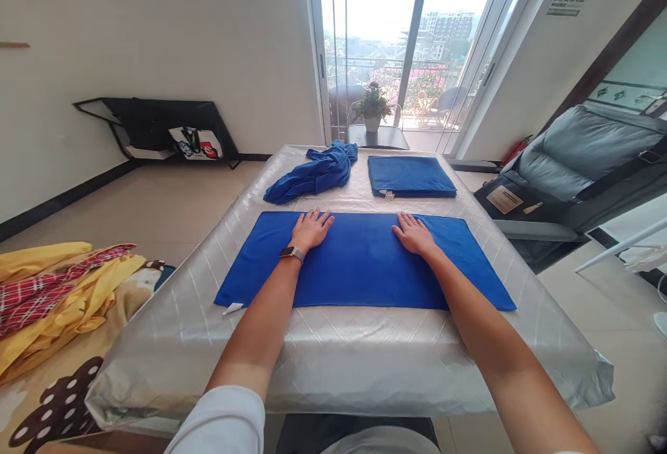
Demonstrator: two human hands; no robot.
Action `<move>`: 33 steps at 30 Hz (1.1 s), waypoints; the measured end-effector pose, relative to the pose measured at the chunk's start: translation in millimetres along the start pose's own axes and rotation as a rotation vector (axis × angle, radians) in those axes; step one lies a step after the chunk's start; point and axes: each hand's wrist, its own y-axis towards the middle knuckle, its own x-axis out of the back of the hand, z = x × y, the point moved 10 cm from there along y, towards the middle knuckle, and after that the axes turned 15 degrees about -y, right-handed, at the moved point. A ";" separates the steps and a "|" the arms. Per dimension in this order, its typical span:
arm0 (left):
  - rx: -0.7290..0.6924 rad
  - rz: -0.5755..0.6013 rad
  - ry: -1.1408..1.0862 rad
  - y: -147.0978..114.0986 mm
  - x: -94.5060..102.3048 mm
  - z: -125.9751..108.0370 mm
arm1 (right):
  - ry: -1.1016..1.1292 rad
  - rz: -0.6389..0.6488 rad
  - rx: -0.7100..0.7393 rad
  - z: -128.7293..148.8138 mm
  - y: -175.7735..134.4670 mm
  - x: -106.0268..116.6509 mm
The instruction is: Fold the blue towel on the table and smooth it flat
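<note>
A blue towel [365, 266] lies spread flat across the table, wider than it is deep, with a small white tag at its near left corner. My left hand [311, 229], with a watch on the wrist, rests palm down on the towel's far edge, left of the middle. My right hand [414, 233] presses flat on the same edge, right of the middle. Both hands have their fingers stretched out and grip nothing. Beyond them sit a crumpled blue towel [317, 174] on the left and a neat stack of folded blue towels [411, 176] on the right.
A silvery cloth covers the table [375, 363]. Yellow and red plaid fabrics [67, 294] lie at the left. A grey reclining chair [567, 162] stands to the right. Past the far edge, a potted plant [372, 106] sits on a chair before the glass door.
</note>
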 end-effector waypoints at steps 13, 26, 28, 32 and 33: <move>0.308 -0.098 0.020 -19.1 55.5 164.4 | -0.020 -0.017 -0.321 -182.5 -28.0 -38.9; 0.213 -0.354 0.001 -35.0 96.6 120.6 | -0.029 -0.207 -0.354 -169.4 -53.1 5.8; 0.128 -0.419 -0.041 -36.3 102.0 84.4 | -0.042 -0.243 -0.305 -143.8 -59.6 27.8; -0.147 -0.263 -0.147 -41.4 58.4 -32.9 | -0.047 -0.240 -0.102 -35.5 -67.7 58.5; -0.247 -0.201 -0.136 -47.0 40.0 -66.0 | -0.037 -0.236 -0.031 -1.3 -69.4 60.4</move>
